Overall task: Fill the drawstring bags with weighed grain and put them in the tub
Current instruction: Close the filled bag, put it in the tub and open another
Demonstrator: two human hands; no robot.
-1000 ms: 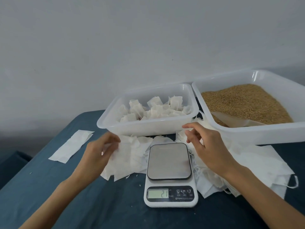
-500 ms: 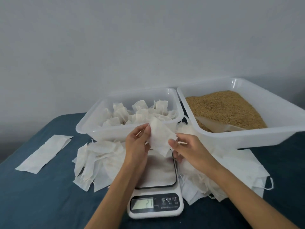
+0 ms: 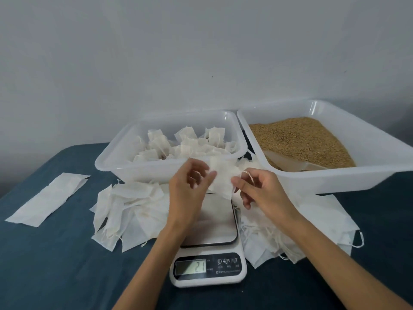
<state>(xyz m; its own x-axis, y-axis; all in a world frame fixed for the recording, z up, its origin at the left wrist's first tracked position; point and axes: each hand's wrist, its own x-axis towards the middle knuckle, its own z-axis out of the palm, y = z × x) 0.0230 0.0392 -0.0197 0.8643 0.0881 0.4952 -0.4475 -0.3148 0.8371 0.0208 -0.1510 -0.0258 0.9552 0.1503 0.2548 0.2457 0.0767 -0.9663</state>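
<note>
two white plastic tubs sit at the back of the blue-covered table [image 3: 55, 265]: the larger tub [image 3: 366, 175] on the right holds brown grain [image 3: 299, 139] with a pale scoop [image 3: 288, 161] half sunk in it, the smaller tub [image 3: 125, 166] to its left holds filled drawstring bags [image 3: 185, 144]. two loose heaps of empty bags lie flat on the cloth, one [image 3: 131, 211] left of the scale, one [image 3: 312, 222] right of it. both forearms reach in from the bottom edge and meet above the scale [image 3: 209, 249], whose display [image 3: 191, 266] reads 21; platform bare. left hand [image 3: 190, 186] is raised, palm toward the camera, thumb and fingertips pinching the left edge of one empty bag [image 3: 222, 177]. right hand [image 3: 261, 189] is palm down, thumb and forefinger pinching the bag's right edge, with a loop of drawstring [image 3: 249, 175] over the forefinger; remaining fingers curled loosely below. held bag hangs in the air just in front of the smaller tub's near wall, above the far end of the platform. a folded white strip [image 3: 48, 199] lies alone at far left.
</note>
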